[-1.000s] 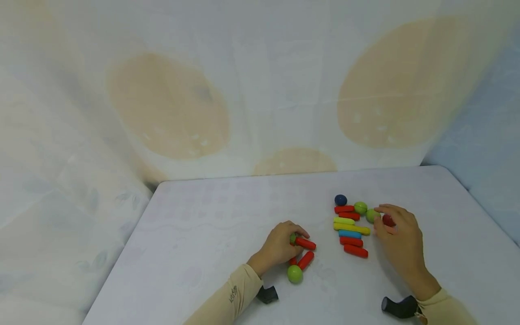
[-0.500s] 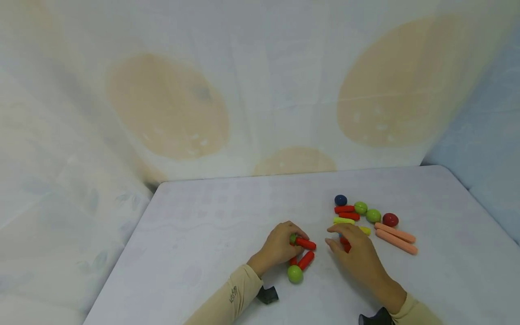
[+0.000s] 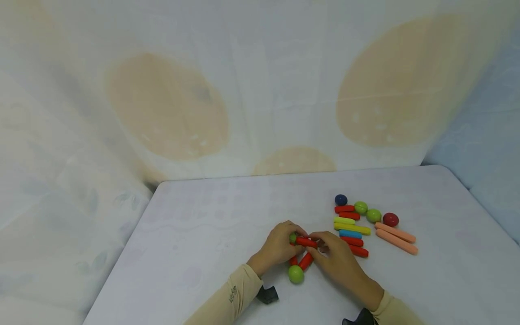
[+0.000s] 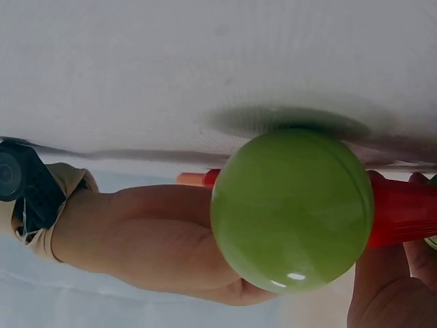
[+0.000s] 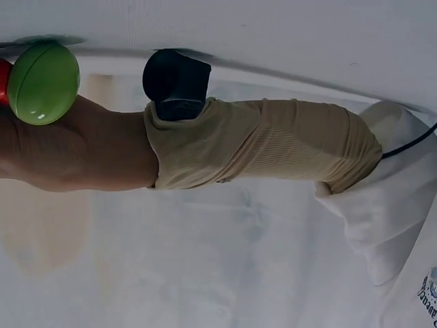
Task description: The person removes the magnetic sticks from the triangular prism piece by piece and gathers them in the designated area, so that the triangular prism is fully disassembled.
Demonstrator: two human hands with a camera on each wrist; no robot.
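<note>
I see both hands meeting over a small build near the worktop's [image 3: 211, 212] middle. Left hand [image 3: 280, 246] grips a small green ball [image 3: 292, 237] w/ a red stick [image 3: 305, 242] joined to it, prob. to steady the joint while the right hand [image 3: 335, 259] comes in. Right fingers [image 3: 321, 238] curl onto the stick's far end, pinching it. Just below the fingers a 2nd red stick [image 3: 306, 260] runs down to a bigger green ball [image 3: 295, 274] lying on the worktop. Spare pieces [image 3: 351, 225] sit in a row right of the fingers, near but apart. Both wrists low, forearms angled inward, sleeves [image 3: 239, 293] nearly on the surface.
</note>
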